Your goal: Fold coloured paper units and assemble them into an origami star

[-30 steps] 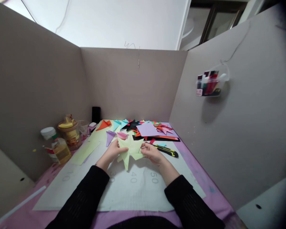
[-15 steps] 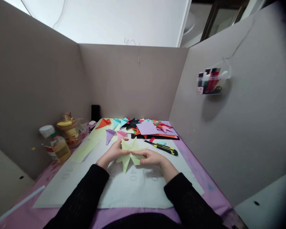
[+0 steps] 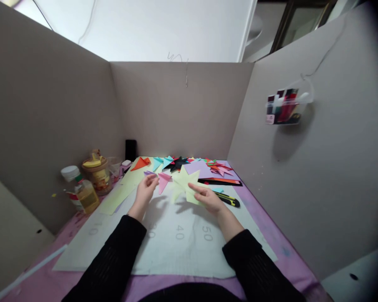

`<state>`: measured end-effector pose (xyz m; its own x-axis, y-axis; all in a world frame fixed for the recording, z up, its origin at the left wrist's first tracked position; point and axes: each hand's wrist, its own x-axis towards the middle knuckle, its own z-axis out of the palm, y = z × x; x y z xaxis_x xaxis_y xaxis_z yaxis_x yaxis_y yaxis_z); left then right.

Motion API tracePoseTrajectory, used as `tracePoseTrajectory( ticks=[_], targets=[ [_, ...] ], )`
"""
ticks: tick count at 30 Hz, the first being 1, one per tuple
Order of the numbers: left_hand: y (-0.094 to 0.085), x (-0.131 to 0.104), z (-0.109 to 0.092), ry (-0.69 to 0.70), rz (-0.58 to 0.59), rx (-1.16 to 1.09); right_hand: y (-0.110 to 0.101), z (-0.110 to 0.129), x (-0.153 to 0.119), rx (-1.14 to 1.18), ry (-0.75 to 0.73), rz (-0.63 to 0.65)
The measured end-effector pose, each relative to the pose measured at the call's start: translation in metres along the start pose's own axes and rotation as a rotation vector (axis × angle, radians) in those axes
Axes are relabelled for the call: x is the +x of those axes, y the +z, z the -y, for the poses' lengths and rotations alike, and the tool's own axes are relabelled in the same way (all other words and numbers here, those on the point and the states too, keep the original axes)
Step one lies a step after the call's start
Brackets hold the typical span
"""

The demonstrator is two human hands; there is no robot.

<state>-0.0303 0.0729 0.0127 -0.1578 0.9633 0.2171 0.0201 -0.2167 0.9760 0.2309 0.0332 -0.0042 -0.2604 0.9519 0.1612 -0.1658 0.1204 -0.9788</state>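
Note:
A pale yellow-green folded paper star (image 3: 185, 184) is held up over the white mat, its points spread. My right hand (image 3: 208, 198) grips it at its right side, the index finger lying across its face. To the left of the star, my left hand (image 3: 146, 191) is apart from it, with fingers loosely bent and nothing visible in them. Just beyond that hand lies a purple folded paper piece (image 3: 147, 173), partly hidden by the fingers. A pink folded paper piece (image 3: 164, 181) shows between the left hand and the star.
A yellow-and-black utility knife (image 3: 229, 199) lies right of my right hand. Folded stars, including a black one (image 3: 178, 163), and a lilac paper sheet (image 3: 200, 168) lie at the back. A glue bottle (image 3: 87, 197) and a brown tub (image 3: 100, 178) stand left. Grey panels enclose the table.
My left hand has let go of the star and moved left. My right hand has lifted the star and shifted it rightward, turning its face. The view has shifted slightly.

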Motion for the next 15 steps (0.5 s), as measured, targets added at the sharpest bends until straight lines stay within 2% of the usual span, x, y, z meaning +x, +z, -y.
tracePoseTrajectory(
  ticks=[3,5,9,12,15],
  targets=[
    [-0.009,0.010,0.005,0.011,-0.265,-0.007,-0.007,0.002,0.004,0.114,-0.031,-0.248],
    [-0.010,0.017,0.006,0.022,-0.319,0.030,-0.010,0.003,0.006,0.188,-0.027,-0.375],
    [0.001,0.044,-0.004,0.099,-0.194,0.199,-0.013,0.003,0.009,0.237,-0.020,-0.483],
    [0.014,0.080,-0.010,0.115,-0.146,0.318,-0.008,0.001,0.008,0.251,-0.010,-0.481],
    [0.023,0.119,-0.003,0.047,-0.113,0.446,-0.001,-0.002,0.007,0.218,0.029,-0.451]
  ],
)
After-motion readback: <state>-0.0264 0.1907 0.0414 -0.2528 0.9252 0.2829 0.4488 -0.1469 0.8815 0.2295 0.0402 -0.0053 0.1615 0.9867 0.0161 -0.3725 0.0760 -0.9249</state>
